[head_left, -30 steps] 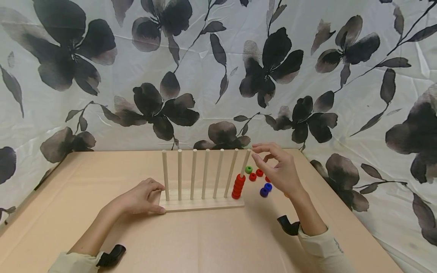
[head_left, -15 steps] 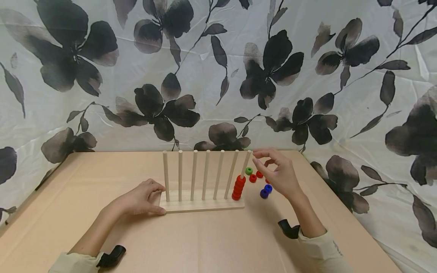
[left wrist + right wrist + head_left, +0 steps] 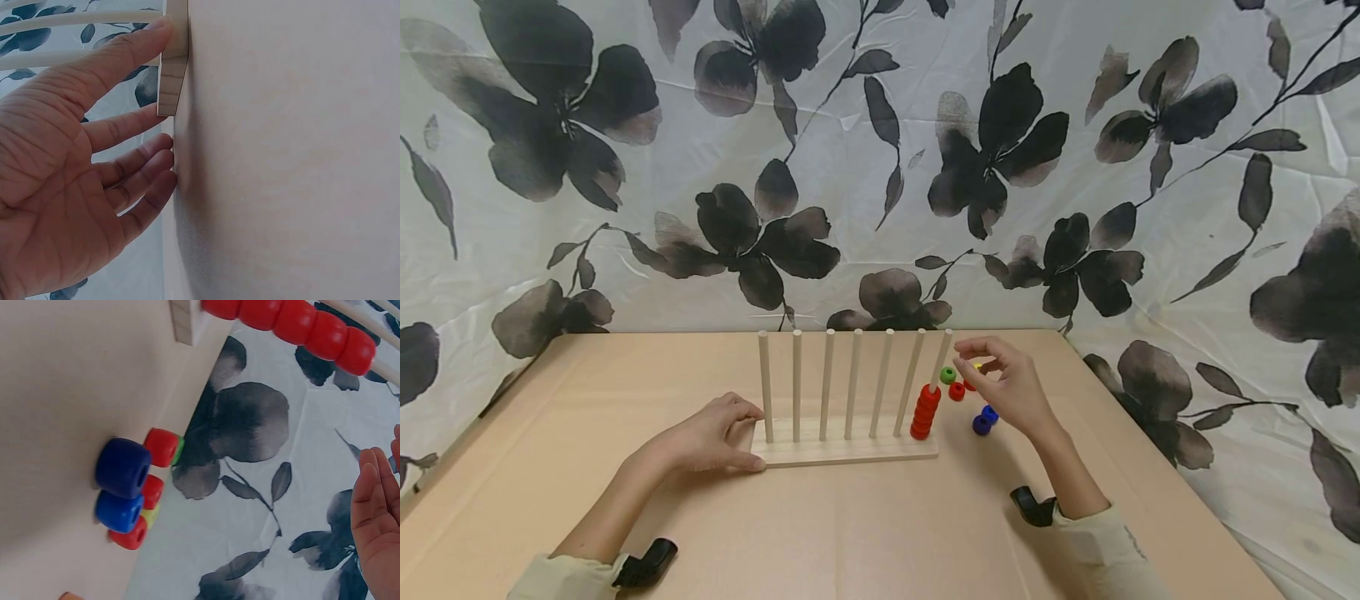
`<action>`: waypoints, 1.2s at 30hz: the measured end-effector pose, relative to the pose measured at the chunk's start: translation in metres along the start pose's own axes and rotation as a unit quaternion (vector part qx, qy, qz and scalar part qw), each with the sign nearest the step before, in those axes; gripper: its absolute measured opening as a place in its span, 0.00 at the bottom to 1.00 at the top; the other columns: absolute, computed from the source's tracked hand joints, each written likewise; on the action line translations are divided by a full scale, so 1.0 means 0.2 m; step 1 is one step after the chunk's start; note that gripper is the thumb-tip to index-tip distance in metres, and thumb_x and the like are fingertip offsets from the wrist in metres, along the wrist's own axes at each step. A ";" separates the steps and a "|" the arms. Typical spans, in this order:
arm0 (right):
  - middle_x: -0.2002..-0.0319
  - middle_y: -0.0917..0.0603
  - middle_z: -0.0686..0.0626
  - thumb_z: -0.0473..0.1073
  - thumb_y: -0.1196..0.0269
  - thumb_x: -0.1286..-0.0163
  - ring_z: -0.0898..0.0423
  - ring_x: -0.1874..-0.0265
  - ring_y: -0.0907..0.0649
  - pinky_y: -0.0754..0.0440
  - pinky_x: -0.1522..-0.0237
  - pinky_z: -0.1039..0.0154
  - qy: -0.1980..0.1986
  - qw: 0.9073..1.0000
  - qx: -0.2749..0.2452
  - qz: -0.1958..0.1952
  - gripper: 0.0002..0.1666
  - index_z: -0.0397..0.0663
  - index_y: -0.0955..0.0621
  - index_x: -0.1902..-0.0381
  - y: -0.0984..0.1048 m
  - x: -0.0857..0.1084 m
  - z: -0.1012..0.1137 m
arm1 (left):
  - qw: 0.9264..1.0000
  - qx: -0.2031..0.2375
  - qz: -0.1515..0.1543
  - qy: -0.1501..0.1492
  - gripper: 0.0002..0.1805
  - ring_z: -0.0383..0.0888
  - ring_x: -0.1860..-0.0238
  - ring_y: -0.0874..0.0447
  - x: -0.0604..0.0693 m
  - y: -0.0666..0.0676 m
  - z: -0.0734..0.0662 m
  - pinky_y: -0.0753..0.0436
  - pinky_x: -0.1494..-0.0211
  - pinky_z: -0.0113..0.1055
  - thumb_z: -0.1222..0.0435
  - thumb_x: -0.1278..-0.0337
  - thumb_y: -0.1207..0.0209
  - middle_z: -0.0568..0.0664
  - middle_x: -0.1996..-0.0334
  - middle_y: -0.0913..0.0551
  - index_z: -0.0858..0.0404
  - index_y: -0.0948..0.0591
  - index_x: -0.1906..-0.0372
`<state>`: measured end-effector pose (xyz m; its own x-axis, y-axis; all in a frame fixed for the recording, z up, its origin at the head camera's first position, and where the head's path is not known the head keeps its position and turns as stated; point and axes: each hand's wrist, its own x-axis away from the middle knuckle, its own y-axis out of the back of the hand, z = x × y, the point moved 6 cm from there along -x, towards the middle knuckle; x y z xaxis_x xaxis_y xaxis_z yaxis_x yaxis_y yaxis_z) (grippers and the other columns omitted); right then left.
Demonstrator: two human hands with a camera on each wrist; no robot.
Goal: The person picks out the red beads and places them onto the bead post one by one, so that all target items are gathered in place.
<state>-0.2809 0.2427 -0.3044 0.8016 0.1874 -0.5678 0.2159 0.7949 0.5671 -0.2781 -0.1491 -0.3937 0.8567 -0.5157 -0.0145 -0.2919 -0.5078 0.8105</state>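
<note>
A wooden rack [image 3: 850, 451] with a row of upright pegs stands on the table. Its rightmost peg carries a stack of several red beads [image 3: 925, 412], close up in the right wrist view too. My left hand [image 3: 703, 435] holds the rack's left end. The thumb [image 3: 134, 53] lies on the base and the index finger touches its end; the other fingers are loosely bent. To the right of the rightmost peg's top, my right hand [image 3: 1011, 387] hovers with relaxed, slightly bent fingers. No bead shows in it, though its fingertips are partly cut off in the right wrist view.
Right of the rack lie loose beads: green [image 3: 948, 375], red [image 3: 957, 392], yellow [image 3: 977, 367] and blue [image 3: 981, 425]. An orange bead [image 3: 70, 596] peeks in at the right wrist view's bottom edge. A floral curtain [image 3: 880, 167] hangs behind the table [image 3: 820, 533].
My right hand has dropped slightly and drawn a little away from the rightmost peg's top. A yellow bead now shows by its fingers. The left hand, rack and red stack stay put.
</note>
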 end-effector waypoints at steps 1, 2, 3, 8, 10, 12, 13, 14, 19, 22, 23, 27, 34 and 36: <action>0.54 0.12 0.43 0.38 0.31 0.30 0.52 0.56 0.15 0.17 0.56 0.59 -0.005 1.000 -0.001 0.004 0.14 0.43 0.15 0.47 0.00 0.00 -0.01 | 1.000 0.000 0.000 0.000 0.39 0.61 0.39 0.28 0.00 0.00 0.00 0.27 0.35 0.61 0.50 0.57 0.21 0.56 0.46 0.24 0.67 0.20 0.42; 0.54 0.12 0.43 0.38 0.31 0.30 0.52 0.55 0.15 0.17 0.56 0.59 -0.010 1.000 -0.004 0.008 0.14 0.43 0.15 0.47 -0.01 0.00 -0.02 | 1.000 0.000 0.000 0.000 0.39 0.61 0.39 0.28 0.00 0.00 0.00 0.27 0.35 0.61 0.50 0.57 0.21 0.56 0.46 0.24 0.67 0.20 0.42; 0.54 0.12 0.43 0.38 0.31 0.30 0.52 0.55 0.15 0.17 0.56 0.59 -0.014 1.000 -0.005 0.011 0.14 0.42 0.15 0.47 -0.01 0.00 -0.04 | 1.000 0.000 0.000 0.001 0.39 0.61 0.39 0.28 0.00 0.00 0.00 0.27 0.35 0.61 0.50 0.57 0.21 0.56 0.46 0.24 0.67 0.20 0.42; 0.53 0.13 0.44 0.39 0.31 0.30 0.51 0.54 0.16 0.17 0.56 0.62 -0.032 0.999 0.011 0.028 0.15 0.42 0.15 0.48 -0.04 0.01 -0.09 | 1.000 -0.001 -0.002 0.000 0.39 0.61 0.39 0.28 0.00 0.00 0.00 0.27 0.35 0.61 0.50 0.57 0.21 0.56 0.46 0.24 0.67 0.20 0.42; 0.53 0.13 0.44 0.38 0.30 0.31 0.51 0.55 0.16 0.17 0.56 0.62 -0.043 0.998 0.022 0.038 0.15 0.43 0.16 0.47 -0.05 0.01 -0.10 | 1.000 -0.002 -0.003 -0.001 0.39 0.61 0.39 0.27 0.00 0.00 0.00 0.27 0.35 0.60 0.50 0.57 0.21 0.56 0.46 0.24 0.67 0.20 0.42; 0.53 0.13 0.43 0.38 0.30 0.31 0.50 0.55 0.16 0.16 0.56 0.60 -0.056 0.997 0.030 0.047 0.15 0.43 0.16 0.47 -0.06 0.02 -0.13 | 1.000 -0.004 -0.003 0.000 0.39 0.61 0.39 0.27 0.00 0.00 0.01 0.27 0.36 0.60 0.49 0.57 0.21 0.56 0.46 0.23 0.67 0.20 0.42; 0.53 0.13 0.42 0.38 0.30 0.31 0.50 0.55 0.16 0.15 0.55 0.57 -0.061 0.996 0.033 0.052 0.16 0.43 0.16 0.47 -0.06 0.02 -0.14 | 1.000 -0.004 -0.003 0.000 0.39 0.61 0.39 0.27 0.00 0.00 0.01 0.27 0.36 0.60 0.49 0.57 0.21 0.55 0.46 0.24 0.67 0.20 0.42; 0.53 0.13 0.41 0.37 0.30 0.31 0.48 0.54 0.15 0.15 0.54 0.54 -0.066 0.996 0.034 0.058 0.16 0.42 0.16 0.46 -0.07 0.02 -0.15 | 1.000 -0.005 -0.003 0.000 0.39 0.61 0.39 0.27 0.00 0.00 0.01 0.27 0.36 0.60 0.49 0.57 0.21 0.56 0.46 0.24 0.67 0.20 0.42; 0.51 0.14 0.39 0.37 0.30 0.32 0.40 0.52 0.16 0.16 0.52 0.42 -0.078 0.993 0.035 0.079 0.18 0.39 0.18 0.45 -0.10 0.03 -0.20 | 1.000 -0.003 -0.002 0.000 0.39 0.61 0.39 0.28 0.00 -0.01 0.01 0.27 0.36 0.61 0.50 0.57 0.20 0.55 0.46 0.24 0.67 0.20 0.42; 0.52 0.14 0.39 0.37 0.29 0.33 0.39 0.51 0.16 0.15 0.54 0.46 -0.082 0.991 0.045 0.092 0.19 0.38 0.18 0.45 -0.11 0.04 -0.22 | 1.000 -0.001 -0.001 0.001 0.39 0.62 0.39 0.28 0.00 -0.01 0.01 0.27 0.35 0.61 0.50 0.57 0.21 0.55 0.46 0.24 0.67 0.20 0.42; 0.52 0.14 0.39 0.36 0.29 0.33 0.39 0.52 0.16 0.15 0.54 0.47 -0.084 0.991 0.048 0.096 0.20 0.38 0.18 0.45 -0.11 0.04 -0.23 | 1.000 0.000 -0.001 0.002 0.39 0.62 0.38 0.28 0.00 -0.01 0.01 0.27 0.35 0.61 0.50 0.57 0.21 0.55 0.46 0.24 0.67 0.20 0.42; 0.53 0.14 0.40 0.36 0.28 0.35 0.39 0.52 0.17 0.16 0.54 0.47 -0.097 0.987 0.060 0.116 0.21 0.36 0.18 0.45 -0.13 0.05 -0.26 | 1.000 0.001 0.000 0.002 0.39 0.62 0.38 0.28 0.00 -0.01 0.00 0.28 0.35 0.61 0.50 0.56 0.21 0.55 0.46 0.24 0.67 0.21 0.42; 0.51 0.14 0.35 0.37 0.29 0.33 0.37 0.50 0.18 0.18 0.51 0.40 -0.105 0.982 0.068 0.143 0.21 0.32 0.19 0.45 -0.15 0.05 -0.31 | 1.000 -0.002 0.001 0.003 0.39 0.61 0.38 0.28 0.00 -0.01 0.00 0.28 0.35 0.61 0.49 0.56 0.21 0.55 0.46 0.24 0.67 0.21 0.42; 0.51 0.14 0.35 0.38 0.30 0.32 0.37 0.50 0.18 0.18 0.51 0.42 -0.106 0.981 0.069 0.149 0.21 0.32 0.19 0.45 -0.16 0.05 -0.32 | 1.000 -0.003 0.000 0.002 0.39 0.61 0.38 0.28 0.00 -0.01 0.00 0.28 0.35 0.60 0.49 0.56 0.21 0.55 0.46 0.24 0.66 0.20 0.42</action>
<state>-0.3155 0.2563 -0.3660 0.9353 0.2632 -0.2367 0.0170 0.6347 0.7726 -0.2776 -0.1491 -0.3958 0.8583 -0.5130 -0.0126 -0.2889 -0.5034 0.8143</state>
